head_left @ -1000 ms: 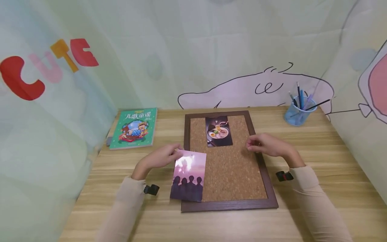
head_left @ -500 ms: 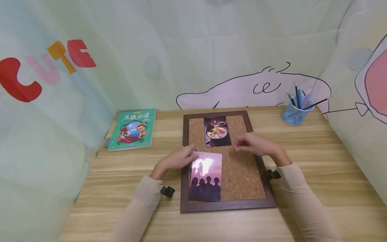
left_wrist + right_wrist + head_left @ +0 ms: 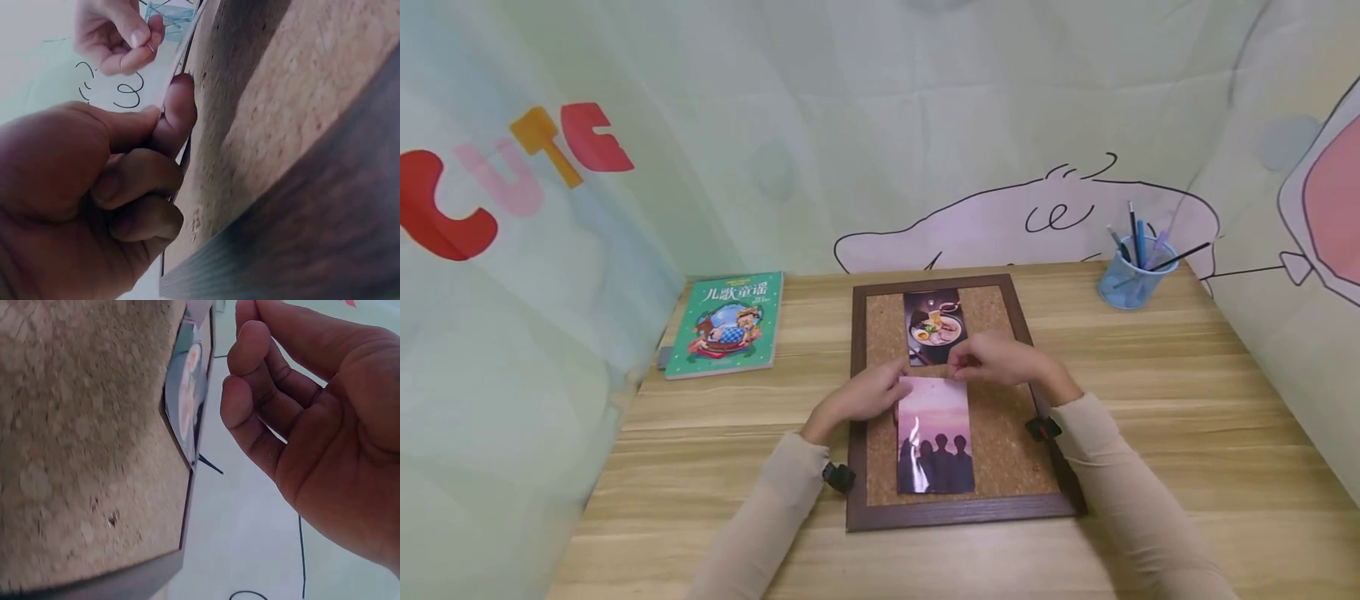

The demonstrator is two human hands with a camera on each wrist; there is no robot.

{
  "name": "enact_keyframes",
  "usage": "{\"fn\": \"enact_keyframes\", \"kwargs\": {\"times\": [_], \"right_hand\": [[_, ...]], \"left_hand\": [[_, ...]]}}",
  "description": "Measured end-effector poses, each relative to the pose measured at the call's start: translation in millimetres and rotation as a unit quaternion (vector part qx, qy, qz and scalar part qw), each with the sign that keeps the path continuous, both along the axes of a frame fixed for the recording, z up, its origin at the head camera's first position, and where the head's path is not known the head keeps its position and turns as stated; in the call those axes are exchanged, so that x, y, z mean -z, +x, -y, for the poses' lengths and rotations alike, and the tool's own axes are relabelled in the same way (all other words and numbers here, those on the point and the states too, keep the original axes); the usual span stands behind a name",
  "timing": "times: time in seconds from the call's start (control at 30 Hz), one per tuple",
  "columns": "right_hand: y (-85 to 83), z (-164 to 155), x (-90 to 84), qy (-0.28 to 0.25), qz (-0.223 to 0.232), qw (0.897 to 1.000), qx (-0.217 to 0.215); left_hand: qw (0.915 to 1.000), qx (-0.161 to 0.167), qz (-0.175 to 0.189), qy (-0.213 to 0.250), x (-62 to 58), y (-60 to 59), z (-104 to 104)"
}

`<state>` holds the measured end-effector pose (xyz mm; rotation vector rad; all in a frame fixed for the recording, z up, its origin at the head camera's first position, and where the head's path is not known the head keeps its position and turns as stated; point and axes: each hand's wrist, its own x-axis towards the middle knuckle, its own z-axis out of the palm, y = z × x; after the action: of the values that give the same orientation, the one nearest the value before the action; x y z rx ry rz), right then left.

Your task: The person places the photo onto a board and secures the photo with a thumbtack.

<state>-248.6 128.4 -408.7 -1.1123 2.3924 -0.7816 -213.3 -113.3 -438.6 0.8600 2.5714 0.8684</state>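
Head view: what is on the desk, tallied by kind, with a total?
Photo cards: 2, the ramen card and the silhouette card
Cork boards: 1
Books: 1
Pen cups: 1
Total: 5, the pens in the cup left uncounted

Pin (image 3: 150, 47) between right fingertips: thin, barely resolvable; lower edge of ramen photo (image 3: 934, 327) covered by right hand (image 3: 992, 360); top-left corner of silhouette photo (image 3: 934, 434) under left hand (image 3: 867, 397); cork board (image 3: 81, 444) blurred and cropped in both wrist views; objects in pen cup (image 3: 1126, 283) too small to identify.
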Motion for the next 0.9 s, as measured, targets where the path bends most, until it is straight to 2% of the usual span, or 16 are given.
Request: {"fn": "enact_keyframes", "kwargs": {"times": [0.2,0.5,0.7,0.9], "right_hand": [[-5.8,12,9.1,0.028,0.004,0.999,-0.017],[-13.0,21,16.4,0.048,0.040,0.997,-0.037],[-11.5,24,16.2,0.070,0.036,0.996,-0.049],[-11.2,27,19.4,0.067,0.028,0.996,-0.056]], "left_hand": [[0.9995,-0.013,0.026,-0.012,3.3,-1.9,-9],[0.9989,-0.020,0.027,-0.031,4.1,-5.5,-23],[0.9973,-0.029,0.047,-0.048,4.7,-6.9,-26],[0.9963,-0.029,0.059,-0.056,3.2,-8.1,-27]]}}
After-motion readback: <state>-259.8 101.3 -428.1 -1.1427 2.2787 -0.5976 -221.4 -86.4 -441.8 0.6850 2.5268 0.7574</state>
